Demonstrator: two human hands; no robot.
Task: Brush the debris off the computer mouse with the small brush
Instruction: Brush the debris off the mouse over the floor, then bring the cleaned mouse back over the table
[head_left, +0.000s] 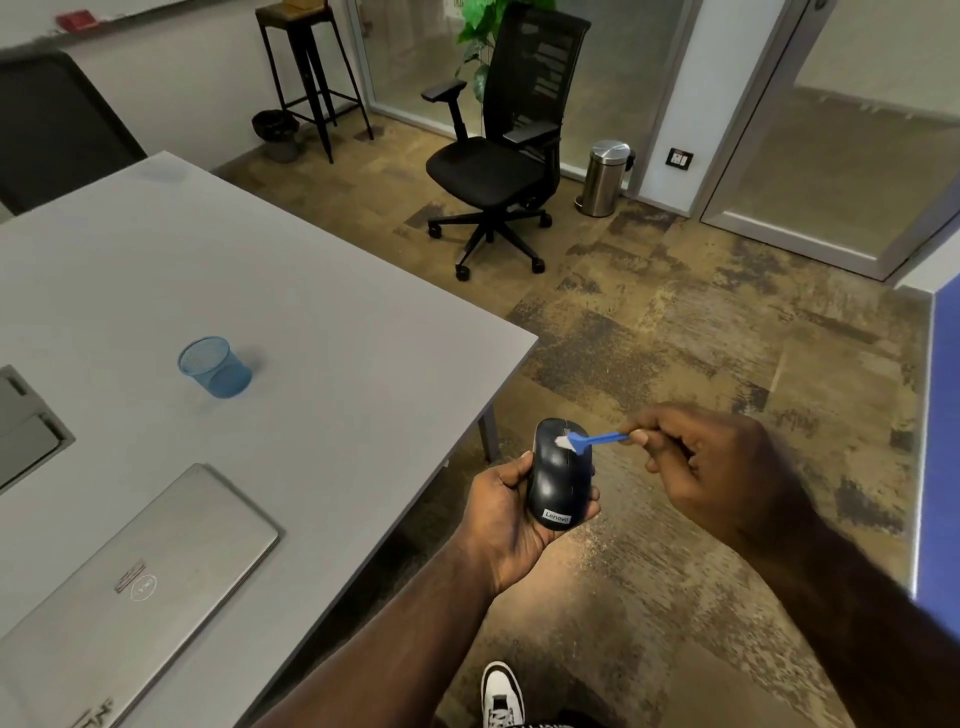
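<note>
Both hands busy, off worktop edge, above floor. Left hand cups computer mouse, long axis pointing away from body. Right hand pinches small brush; handle lies crosswise, bristles touching mouse front near wheel. Next stroke likely sweeps along axis.

- Office: grey desk, closed laptop and blue mesh pen cup on it
- Beyond desk: black swivel chair, glass partitions, steel pedal bin
</note>
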